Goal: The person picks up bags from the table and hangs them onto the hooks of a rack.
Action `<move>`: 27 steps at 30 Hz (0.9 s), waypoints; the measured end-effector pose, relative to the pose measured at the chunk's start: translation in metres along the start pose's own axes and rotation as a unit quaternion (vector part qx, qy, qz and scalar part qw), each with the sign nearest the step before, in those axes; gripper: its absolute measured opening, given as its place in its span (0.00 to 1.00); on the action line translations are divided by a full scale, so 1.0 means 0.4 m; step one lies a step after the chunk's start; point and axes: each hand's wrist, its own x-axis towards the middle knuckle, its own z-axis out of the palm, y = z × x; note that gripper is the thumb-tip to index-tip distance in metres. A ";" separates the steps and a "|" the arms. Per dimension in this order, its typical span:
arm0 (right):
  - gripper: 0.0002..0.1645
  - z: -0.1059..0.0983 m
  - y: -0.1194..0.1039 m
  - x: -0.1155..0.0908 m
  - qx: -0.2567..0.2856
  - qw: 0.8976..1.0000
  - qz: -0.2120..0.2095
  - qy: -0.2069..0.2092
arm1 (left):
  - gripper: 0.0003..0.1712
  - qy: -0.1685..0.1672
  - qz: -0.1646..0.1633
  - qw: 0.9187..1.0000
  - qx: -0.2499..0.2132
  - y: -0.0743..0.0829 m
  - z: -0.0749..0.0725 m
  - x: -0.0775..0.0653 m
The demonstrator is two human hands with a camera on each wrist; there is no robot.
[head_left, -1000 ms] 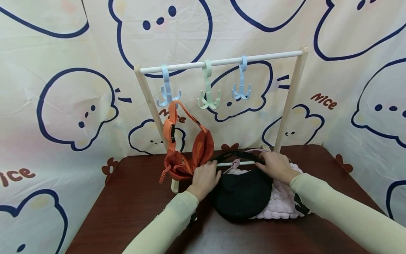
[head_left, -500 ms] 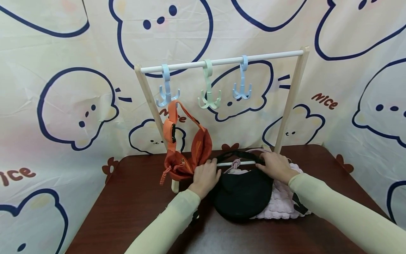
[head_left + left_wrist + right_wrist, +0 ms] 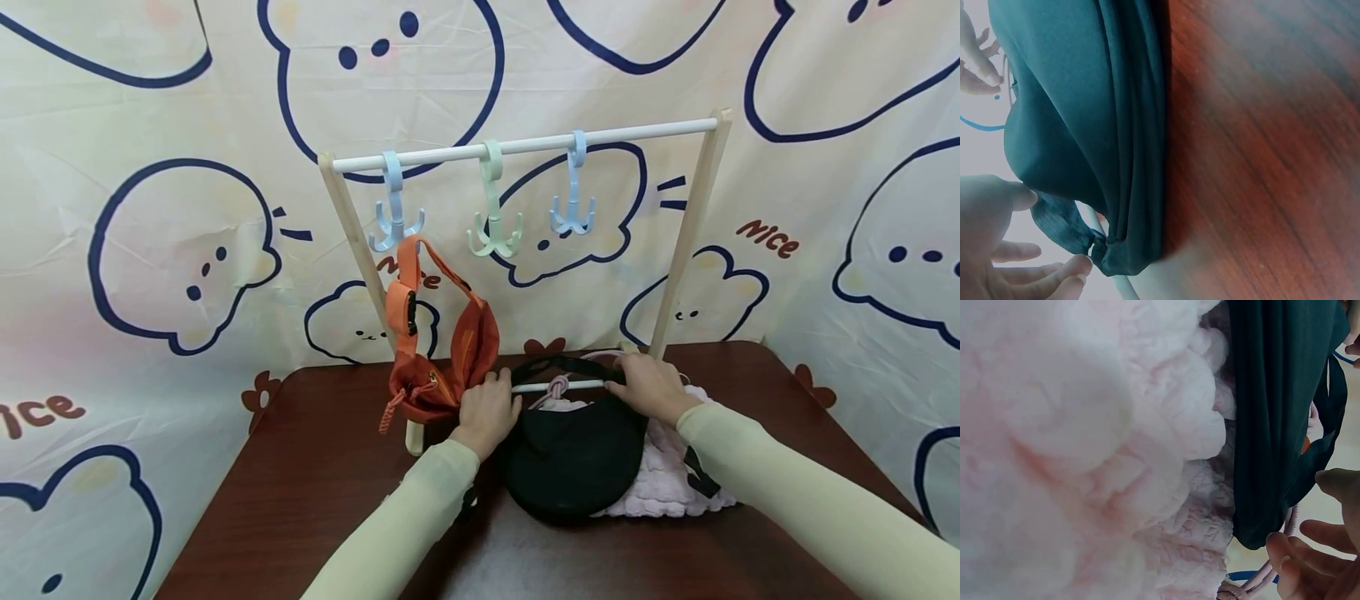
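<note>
A black shoulder bag [image 3: 573,458] with a curved lower edge stands on the brown table in the head view, its strap [image 3: 566,364] arching up at the back. My left hand [image 3: 486,412] holds its left upper corner; in the left wrist view, the thumb [image 3: 1025,197] meets the bag and the fingertips lie at the strap's end. My right hand [image 3: 651,387] holds the opposite corner, thumb and fingers on either side of it in the right wrist view. Behind and right of it lies a puffy pale pink bag [image 3: 663,479], partly hidden.
An orange bag [image 3: 427,392] hangs by its strap from the left blue hook [image 3: 395,212], close to my left hand. A green hook [image 3: 492,217] and another blue hook [image 3: 573,196] hang on the rack's white rail [image 3: 637,133]. A lower white bar [image 3: 585,385] passes behind the black bag.
Both hands stay at the black bag's corners, with the left forearm shifting slightly right. The orange bag has turned a little on its hook.
</note>
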 end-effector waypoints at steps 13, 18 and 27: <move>0.27 0.003 0.004 0.014 0.005 1.000 0.011 -0.023 | 0.20 -0.025 -0.006 1.000 -0.010 -0.001 0.016 0.020; 0.28 0.016 0.010 0.020 0.005 0.999 0.021 -0.031 | 0.21 -0.033 -0.014 0.999 -0.001 -0.004 0.025 0.020; 0.30 0.025 0.020 0.026 0.006 0.999 0.023 -0.037 | 0.22 -0.048 -0.026 0.998 -0.013 -0.010 0.030 0.022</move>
